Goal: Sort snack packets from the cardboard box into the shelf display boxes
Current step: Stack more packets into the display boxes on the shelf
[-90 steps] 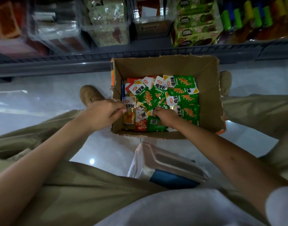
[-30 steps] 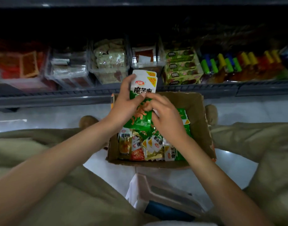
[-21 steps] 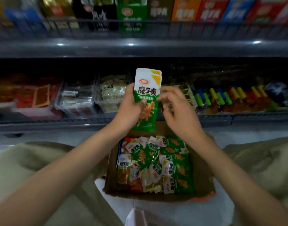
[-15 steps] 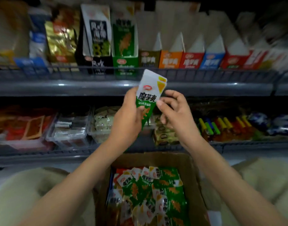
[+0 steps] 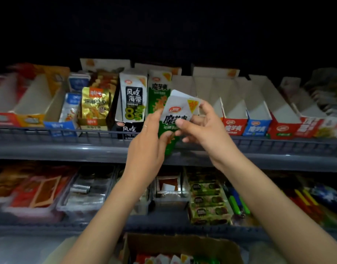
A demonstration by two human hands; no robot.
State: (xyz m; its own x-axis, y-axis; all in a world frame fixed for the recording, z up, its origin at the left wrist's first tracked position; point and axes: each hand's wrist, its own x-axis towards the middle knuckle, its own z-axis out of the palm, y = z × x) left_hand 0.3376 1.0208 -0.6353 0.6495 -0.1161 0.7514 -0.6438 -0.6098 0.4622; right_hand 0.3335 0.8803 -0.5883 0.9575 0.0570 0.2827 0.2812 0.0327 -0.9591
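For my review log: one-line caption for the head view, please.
Both hands, left hand and right hand, hold green snack packets up before the upper shelf's display boxes.

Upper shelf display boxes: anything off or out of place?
Several look empty: the red display box, the blue display box and the next red box show only bare white walls. The green packets in the left hand and right hand match the green-stocked box behind them.
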